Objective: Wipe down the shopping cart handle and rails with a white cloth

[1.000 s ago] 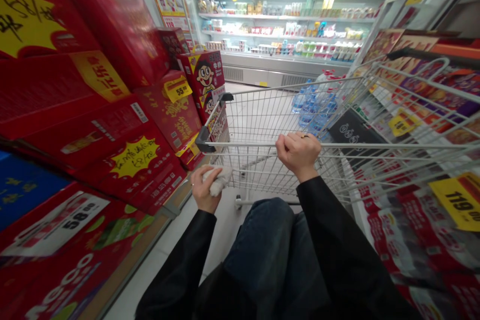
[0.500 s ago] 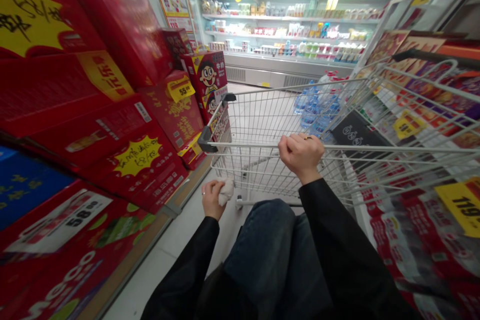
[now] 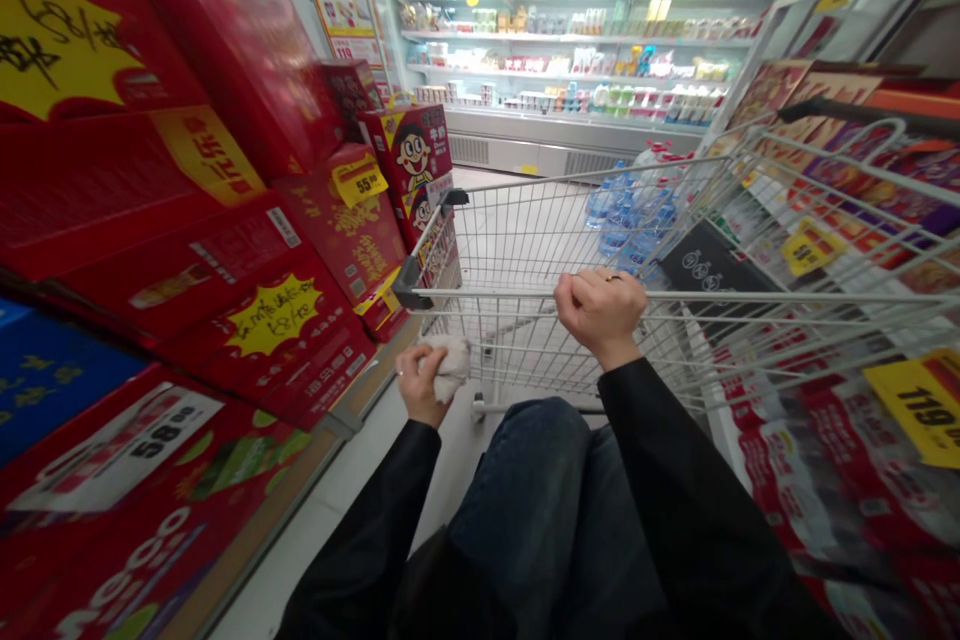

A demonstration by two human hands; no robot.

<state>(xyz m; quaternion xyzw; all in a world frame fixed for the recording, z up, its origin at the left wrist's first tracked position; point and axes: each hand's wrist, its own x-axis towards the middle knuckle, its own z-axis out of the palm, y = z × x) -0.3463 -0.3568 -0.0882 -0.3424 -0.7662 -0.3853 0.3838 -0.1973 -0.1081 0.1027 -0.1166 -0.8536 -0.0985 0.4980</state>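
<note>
A wire shopping cart (image 3: 517,340) stands before my knees, tilted sideways in the view. My right hand (image 3: 602,312) is closed around its upper rail, with a ring on one finger. Lower and to the left, my left hand (image 3: 422,382) grips a crumpled whitish cloth (image 3: 452,370) against the cart's wire end. The cloth hides part of the wires. A black corner cap (image 3: 412,282) sits on the rail above my left hand. Farther right, a dark panel with round white icons (image 3: 716,265) is fixed in the cart.
Stacked red boxes (image 3: 300,350) with price tags line the left side. Blue water bottles (image 3: 622,215) stand beyond the cart. Packaged goods (image 3: 795,490) fill the right shelf. At the back is a lit refrigerated case (image 3: 585,50). A caster (image 3: 478,407) shows below the cart.
My left hand and the cloth have moved slightly up along the cart's end. My right hand keeps its hold on the rail. The view has shifted a little.
</note>
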